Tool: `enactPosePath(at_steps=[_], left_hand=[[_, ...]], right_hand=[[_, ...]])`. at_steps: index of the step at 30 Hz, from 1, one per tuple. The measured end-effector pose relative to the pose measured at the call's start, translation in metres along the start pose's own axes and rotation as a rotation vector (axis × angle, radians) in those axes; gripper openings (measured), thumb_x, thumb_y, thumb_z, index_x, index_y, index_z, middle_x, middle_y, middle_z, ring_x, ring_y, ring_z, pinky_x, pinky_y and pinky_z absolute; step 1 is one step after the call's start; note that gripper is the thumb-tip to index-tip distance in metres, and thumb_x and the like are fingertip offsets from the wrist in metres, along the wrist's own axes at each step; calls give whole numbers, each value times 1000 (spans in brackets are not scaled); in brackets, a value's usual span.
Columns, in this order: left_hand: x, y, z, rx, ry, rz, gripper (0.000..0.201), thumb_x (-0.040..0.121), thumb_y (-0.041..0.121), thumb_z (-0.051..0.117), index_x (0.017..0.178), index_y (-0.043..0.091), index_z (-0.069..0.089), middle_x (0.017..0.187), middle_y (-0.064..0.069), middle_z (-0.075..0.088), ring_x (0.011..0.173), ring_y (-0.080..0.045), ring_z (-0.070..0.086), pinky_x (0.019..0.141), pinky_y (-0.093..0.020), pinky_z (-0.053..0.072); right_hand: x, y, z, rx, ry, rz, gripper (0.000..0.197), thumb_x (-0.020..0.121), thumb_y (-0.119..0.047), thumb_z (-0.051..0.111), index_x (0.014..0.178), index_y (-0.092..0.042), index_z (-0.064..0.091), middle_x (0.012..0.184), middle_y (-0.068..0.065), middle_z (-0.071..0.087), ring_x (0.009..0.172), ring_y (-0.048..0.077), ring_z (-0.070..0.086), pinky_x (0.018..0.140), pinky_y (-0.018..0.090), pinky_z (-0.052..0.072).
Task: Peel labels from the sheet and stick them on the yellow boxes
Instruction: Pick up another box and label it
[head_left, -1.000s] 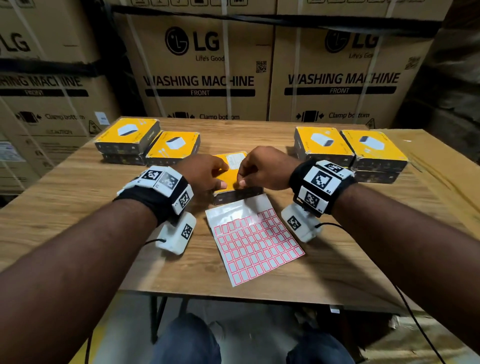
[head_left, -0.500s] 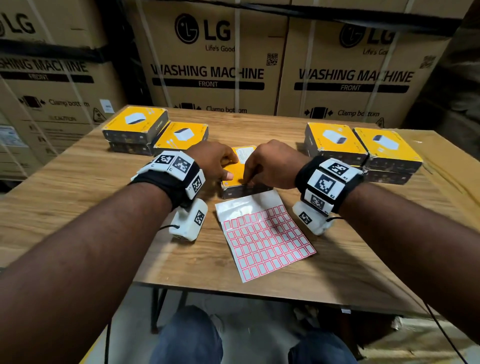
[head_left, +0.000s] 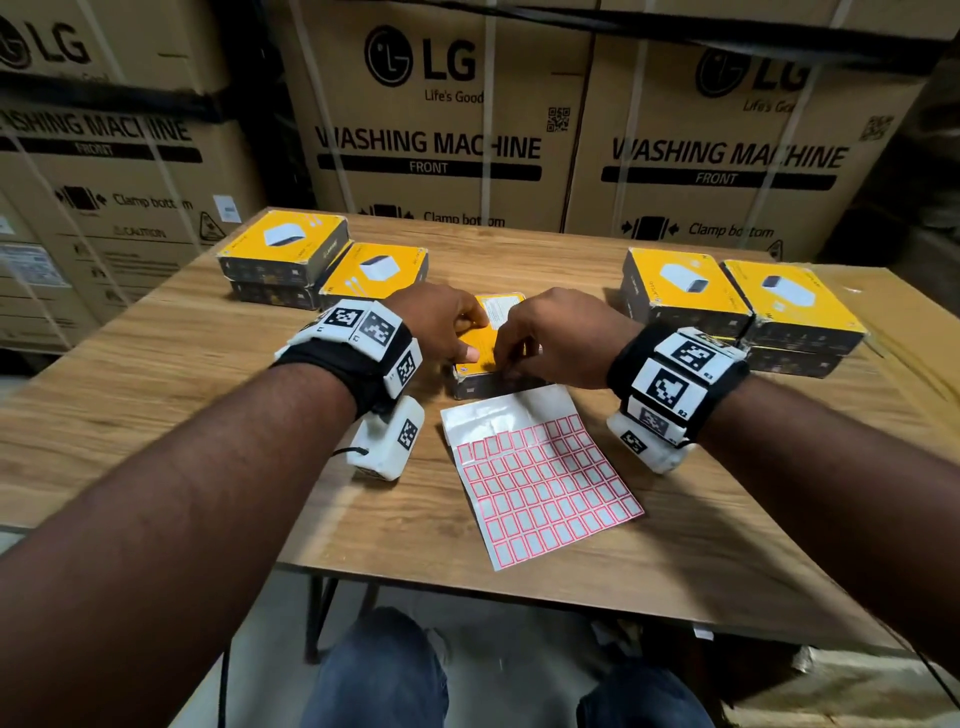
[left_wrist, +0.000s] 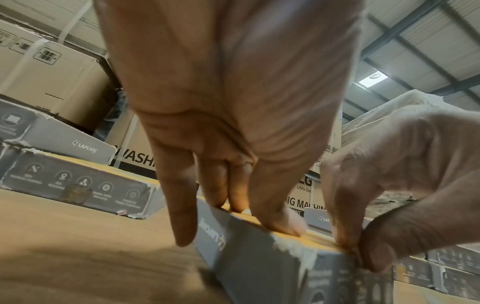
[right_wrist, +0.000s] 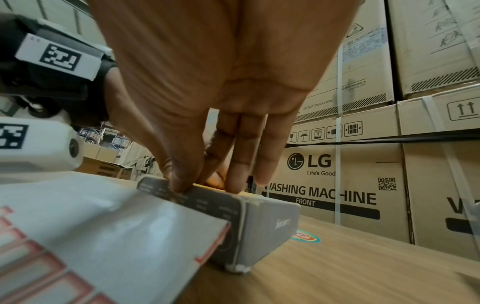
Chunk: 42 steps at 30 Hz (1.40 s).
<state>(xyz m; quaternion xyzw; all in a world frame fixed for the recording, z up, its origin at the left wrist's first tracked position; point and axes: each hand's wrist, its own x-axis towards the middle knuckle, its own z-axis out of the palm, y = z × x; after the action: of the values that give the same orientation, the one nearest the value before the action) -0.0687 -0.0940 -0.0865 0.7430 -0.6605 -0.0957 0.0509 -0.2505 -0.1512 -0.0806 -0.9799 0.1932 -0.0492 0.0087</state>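
Dim warehouse light, wide-angle edge bending, wrist views perhaps motion-blurred

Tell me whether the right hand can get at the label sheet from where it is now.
Probably yes. The right hand rests its fingers on the near edge of the middle yellow box, and the label sheet lies flat just below it on the table, uncovered, with nothing between them.
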Motion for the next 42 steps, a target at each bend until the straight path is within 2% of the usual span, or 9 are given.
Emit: enactPosePath(at_steps=[3, 6, 10, 14, 18, 23, 28, 31, 42], left_hand=[[1, 3, -1, 68, -58, 6, 63, 79, 53, 73, 133, 28, 52, 126, 6, 61, 114, -15, 56, 94, -31, 47], [2, 6, -2, 158, -156, 12, 71, 73, 62, 72, 130, 27, 48, 112, 5, 59, 99, -17, 53, 83, -30, 45], [1, 14, 4, 291, -157, -10, 69, 67, 59, 78, 117, 23, 50, 99, 3, 58, 88, -20, 55, 74, -31, 48], [-1, 14, 8, 288, -92, -5, 57, 62, 52, 83, 98, 21, 52, 85, 2, 59, 79, -20, 57, 68, -34, 52], [-2, 6, -1, 270, -118, -3, 80, 60, 46, 87, 127, 23, 50, 113, 2, 62, 101, -21, 59, 87, -40, 53], [-3, 2, -10, 281, -145, -9, 94, 59, 36, 90, 139, 27, 43, 129, 5, 57, 113, -19, 56, 94, -35, 50], [-1, 3, -10, 264, -155, 5, 90, 59, 32, 91, 135, 21, 45, 124, 0, 59, 111, -20, 56, 94, -37, 49], [1, 1, -9, 242, -156, 13, 89, 61, 31, 91, 136, 21, 45, 123, 1, 58, 111, -20, 55, 93, -35, 49], [3, -2, -7, 170, -152, -8, 91, 62, 30, 91, 139, 24, 41, 114, 4, 55, 101, -15, 52, 86, -31, 48]], right_hand=[[-1, 0, 1, 13, 20, 4, 27, 86, -23, 68, 112, -32, 69, 99, -9, 69, 84, 10, 59, 71, 31, 50], [-1, 3, 5, 52, 34, 19, 36, 86, -23, 69, 121, -29, 63, 101, -10, 69, 85, 9, 60, 72, 29, 51], [-4, 16, 9, 88, 5, 85, 41, 82, -32, 75, 120, -20, 62, 110, -3, 63, 94, 14, 59, 79, 31, 51], [-8, 28, 9, 85, -26, 131, 44, 78, -41, 78, 117, -24, 68, 113, -3, 63, 101, 16, 56, 83, 30, 47], [-6, 24, 9, 170, -4, 132, 39, 77, -39, 80, 113, -26, 72, 106, -5, 66, 93, 11, 56, 77, 29, 49], [1, 16, 11, 134, 31, 64, 30, 82, -32, 75, 112, -26, 71, 96, -14, 55, 87, 4, 48, 62, 13, 31], [8, 6, 11, 257, 57, 77, 16, 84, -25, 72, 100, -25, 75, 97, -9, 69, 85, 5, 59, 69, 20, 42], [13, 1, 12, 252, 60, 83, 10, 85, -25, 72, 94, -25, 77, 94, -7, 70, 84, 6, 61, 67, 20, 43], [13, -4, 12, 287, 45, 122, 2, 82, -31, 72, 81, -32, 73, 90, -8, 72, 85, 9, 64, 81, 35, 54]])
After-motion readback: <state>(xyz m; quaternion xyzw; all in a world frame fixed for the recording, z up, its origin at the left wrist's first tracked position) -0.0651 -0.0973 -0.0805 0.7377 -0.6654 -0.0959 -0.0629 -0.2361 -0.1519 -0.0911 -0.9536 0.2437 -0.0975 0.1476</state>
